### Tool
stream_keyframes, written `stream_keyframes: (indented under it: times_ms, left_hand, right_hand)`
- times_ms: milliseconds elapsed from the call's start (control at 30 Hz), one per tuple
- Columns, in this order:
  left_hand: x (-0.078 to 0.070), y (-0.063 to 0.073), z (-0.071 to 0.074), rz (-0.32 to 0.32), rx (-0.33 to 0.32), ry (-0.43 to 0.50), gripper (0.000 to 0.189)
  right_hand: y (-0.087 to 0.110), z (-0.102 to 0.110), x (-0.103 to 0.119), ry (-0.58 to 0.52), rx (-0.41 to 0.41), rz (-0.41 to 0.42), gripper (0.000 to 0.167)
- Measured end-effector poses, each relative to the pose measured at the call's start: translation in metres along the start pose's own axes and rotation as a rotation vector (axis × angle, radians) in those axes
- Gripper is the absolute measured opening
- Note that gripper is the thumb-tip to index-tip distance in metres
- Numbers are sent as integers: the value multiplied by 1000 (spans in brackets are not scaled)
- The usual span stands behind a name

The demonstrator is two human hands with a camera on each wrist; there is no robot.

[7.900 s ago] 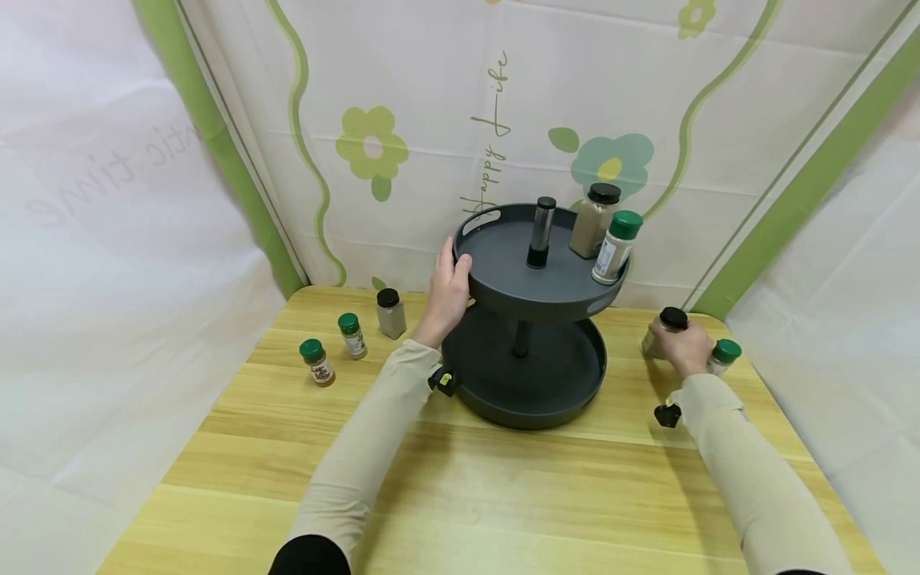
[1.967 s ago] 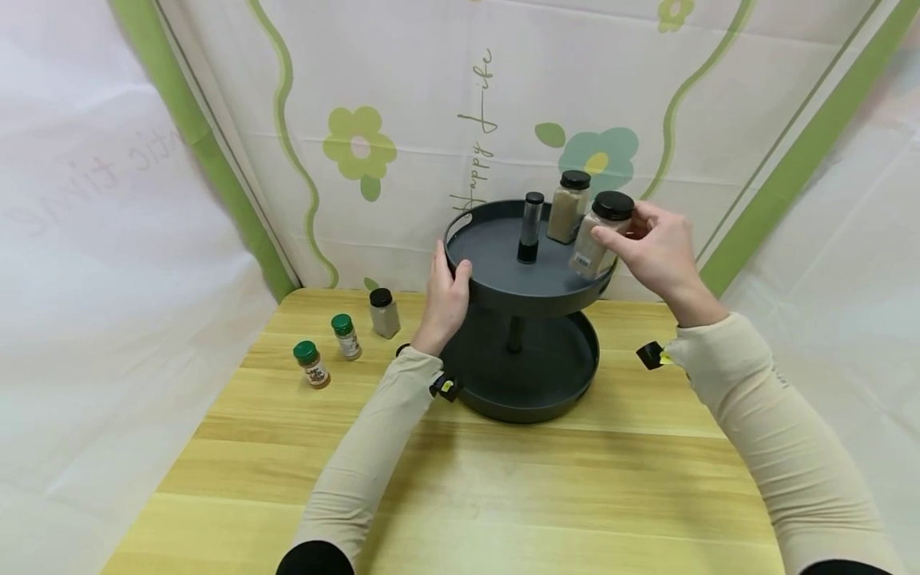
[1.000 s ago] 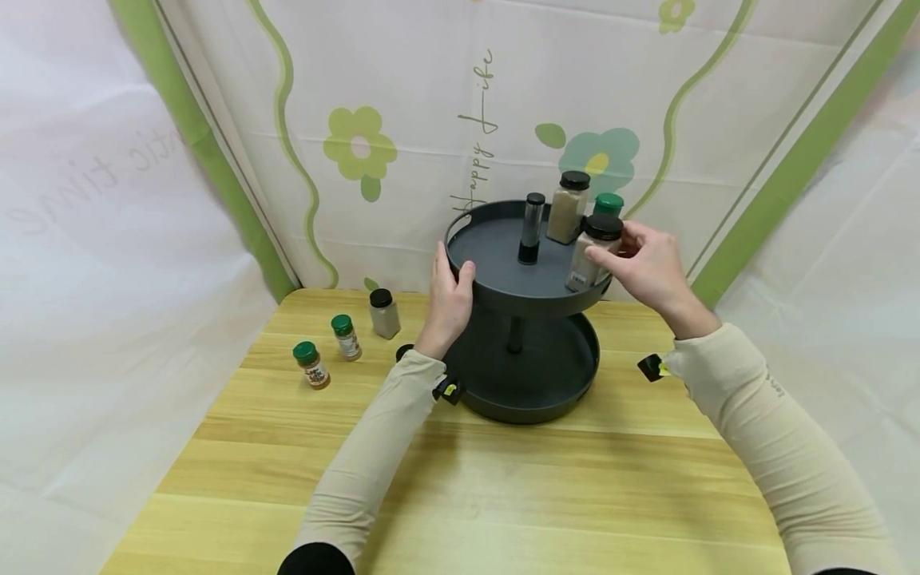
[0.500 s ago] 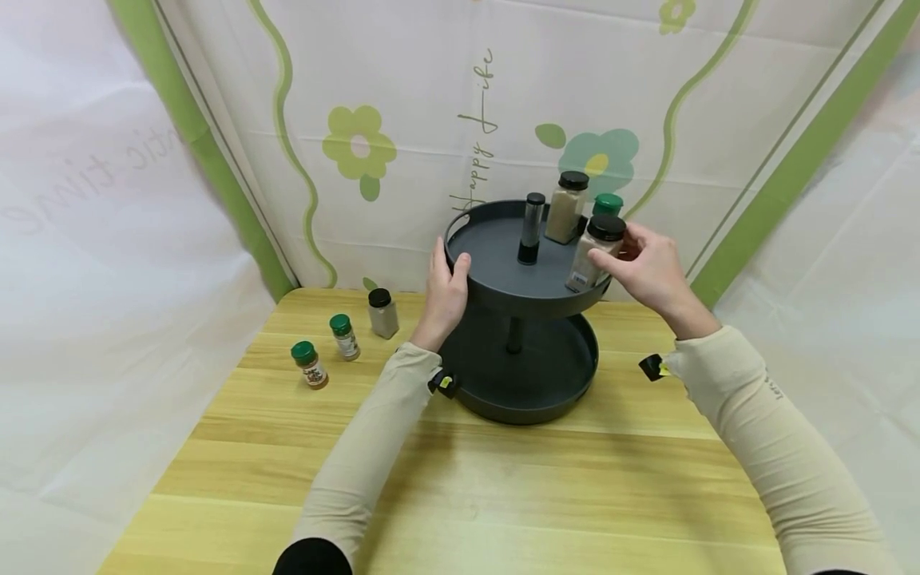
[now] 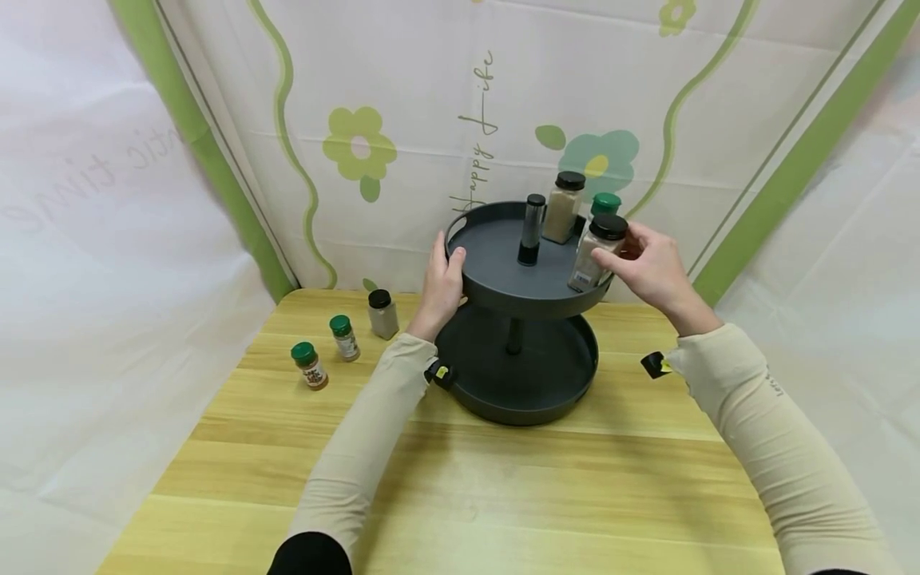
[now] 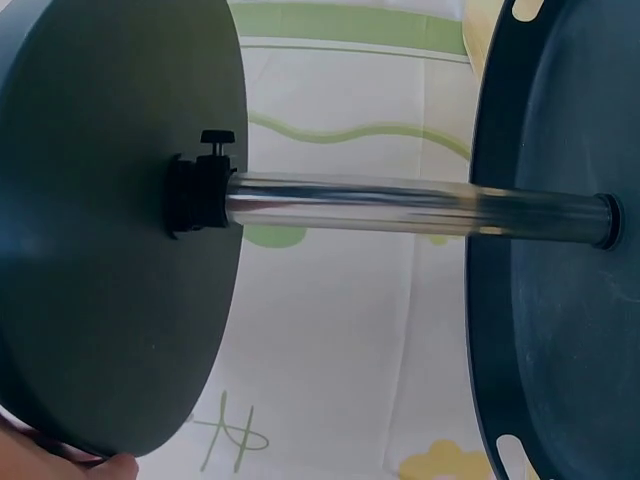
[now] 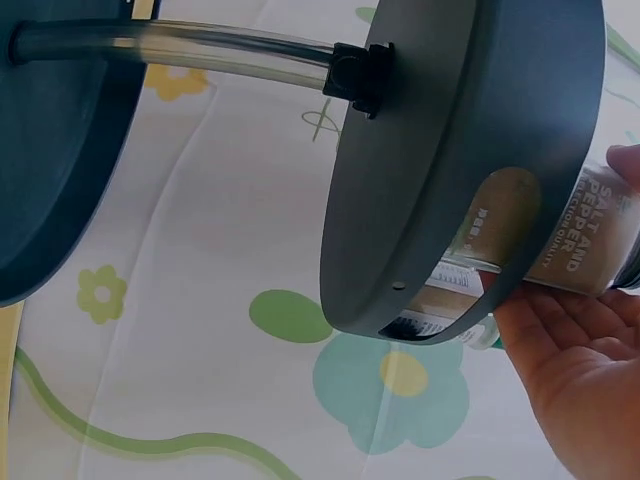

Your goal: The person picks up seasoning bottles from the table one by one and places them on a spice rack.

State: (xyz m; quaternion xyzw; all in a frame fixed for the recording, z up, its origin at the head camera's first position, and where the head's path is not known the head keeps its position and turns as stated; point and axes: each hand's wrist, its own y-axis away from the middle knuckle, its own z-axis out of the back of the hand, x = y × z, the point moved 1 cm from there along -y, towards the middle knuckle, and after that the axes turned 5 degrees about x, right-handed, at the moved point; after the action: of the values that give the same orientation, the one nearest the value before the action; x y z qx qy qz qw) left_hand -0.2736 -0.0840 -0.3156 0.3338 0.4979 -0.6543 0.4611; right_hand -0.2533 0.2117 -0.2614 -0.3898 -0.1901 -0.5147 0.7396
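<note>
A two-tier dark grey round tray stand (image 5: 535,307) stands on the table. My left hand (image 5: 440,291) rests against the left outer side of its upper tier, fingers straight and thumb at the rim. My right hand (image 5: 657,271) pinches a square clear spice jar (image 5: 588,262) with a black lid, at the right of the upper tier. Salt and pepper lettering shows on this jar in the right wrist view. Behind it stands a green-lidded spice jar (image 5: 606,203), partly hidden, and farther back another black-lidded jar (image 5: 562,216).
A clear central post (image 5: 530,228) rises through the upper tier. Left of the stand, two green-lidded spice jars (image 5: 346,339) and a black-lidded jar (image 5: 383,316) stand on the wooden table (image 5: 460,495). A printed curtain (image 5: 431,80) hangs close behind.
My right hand has brought the black-lidded jar from the table's right side onto the upper tier. Lately the jars behind have shifted slightly left, and my left hand has slid a little along the side.
</note>
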Motion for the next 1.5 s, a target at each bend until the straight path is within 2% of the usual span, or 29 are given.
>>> stream_keyframes:
  times_ms: [233,533,867,1100,1233,1367,1500]
  left_hand:
    - [0,-4,3,27,24,60,58]
    - [4,-16,8,25,32,50,56]
    - [8,-28,14,57,76,108,53]
    - [10,-31,15,39,83,130,52]
    - [10,-29,15,37,89,135,52]
    - [10,-27,15,42,101,137,53]
    - [11,-24,14,44,115,130,53]
  right_hand:
    - [-2,2,-4,-4,23,-8,39]
    - [-4,5,-6,-16,40,2,40]
    - [-3,4,-8,-24,56,12,41]
    - [3,11,-6,-138,86,26,52]
    - [8,19,-13,-166,63,62,53]
    - [13,24,-27,-127,12,41,50]
    - [19,29,-44,-1,-17,-61,52]
